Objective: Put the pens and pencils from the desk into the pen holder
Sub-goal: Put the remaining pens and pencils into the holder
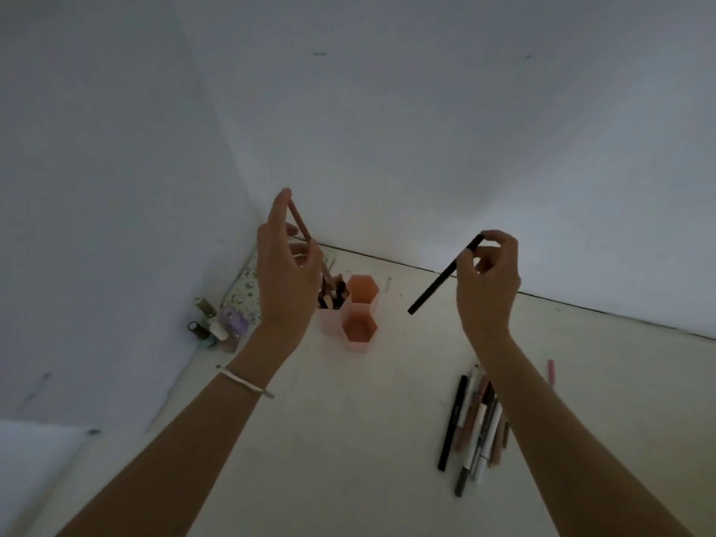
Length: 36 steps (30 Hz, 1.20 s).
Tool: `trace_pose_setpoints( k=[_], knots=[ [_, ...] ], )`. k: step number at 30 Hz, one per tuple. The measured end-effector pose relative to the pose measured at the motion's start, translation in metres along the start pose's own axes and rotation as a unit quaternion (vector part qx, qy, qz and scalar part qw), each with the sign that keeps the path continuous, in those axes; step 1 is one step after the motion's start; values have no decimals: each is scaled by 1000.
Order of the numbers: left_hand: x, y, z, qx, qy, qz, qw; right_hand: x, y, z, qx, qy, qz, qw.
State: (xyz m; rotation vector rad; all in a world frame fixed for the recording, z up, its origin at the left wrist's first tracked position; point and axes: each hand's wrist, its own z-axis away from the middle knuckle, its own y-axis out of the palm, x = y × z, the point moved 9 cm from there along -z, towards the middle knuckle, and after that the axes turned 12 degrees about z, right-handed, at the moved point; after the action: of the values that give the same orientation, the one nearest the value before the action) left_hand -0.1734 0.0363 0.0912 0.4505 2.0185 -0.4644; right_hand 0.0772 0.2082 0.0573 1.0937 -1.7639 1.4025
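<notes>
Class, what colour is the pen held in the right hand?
The pen in the right hand is black; head view.

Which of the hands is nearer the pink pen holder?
Left. The left hand is just above the pen holder, its brown pencil aimed at the filled cell; the right hand holds a black pen off to the holder's right.

A pencil (300,222) was seen in reddish brown, and a pen (442,279) in solid black. The holder (360,344) was shown in translucent pink, two cells tinted orange inside. In the pile (476,424), black, white, beige, dusty pink and grey barrels were picked out. The pouch (248,288) was patterned with small flowers on a pale ground. A bottle (232,319) was coloured lilac. The bracelet (246,383) was white, the desk (368,439) cream, the wall (426,129) white.
</notes>
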Motion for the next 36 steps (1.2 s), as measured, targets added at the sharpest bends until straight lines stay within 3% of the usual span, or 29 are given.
trace_pose_setpoints(
  k=[5, 9, 11, 14, 18, 24, 27, 30, 33, 36],
  knots=[
    [29, 5, 19, 44, 1, -65, 997, 48, 0, 8, -36, -47, -82, 995],
    [28, 17, 31, 108, 82, -208, 969, 65, 16, 23, -7, -83, -101, 991],
    [24, 13, 30, 88, 102, -239, 962, 71, 26, 31, 9, -102, -98, 990],
    [21, -5, 19, 36, 54, -184, 981, 81, 45, 46, 39, -148, -63, 986],
    [10, -11, 13, 31, 43, -126, 991, 90, 79, 70, 113, -229, 19, 967],
    [-1, -12, 17, 4, 12, -72, 997, 79, 105, 102, 174, -361, 165, 901],
    [-19, 3, 31, 9, 41, -51, 998, 67, 75, 78, 117, -284, 132, 942],
    [-15, 56, 70, 143, -14, -51, 988, 49, 24, 40, 20, -184, 88, 979],
    [19, 124, 145, 340, -94, -171, 920, 30, -21, 14, -27, -116, 77, 990],
    [54, 159, 201, 434, -147, -263, 849, 10, -55, 6, -39, -83, 80, 993]
  ],
)
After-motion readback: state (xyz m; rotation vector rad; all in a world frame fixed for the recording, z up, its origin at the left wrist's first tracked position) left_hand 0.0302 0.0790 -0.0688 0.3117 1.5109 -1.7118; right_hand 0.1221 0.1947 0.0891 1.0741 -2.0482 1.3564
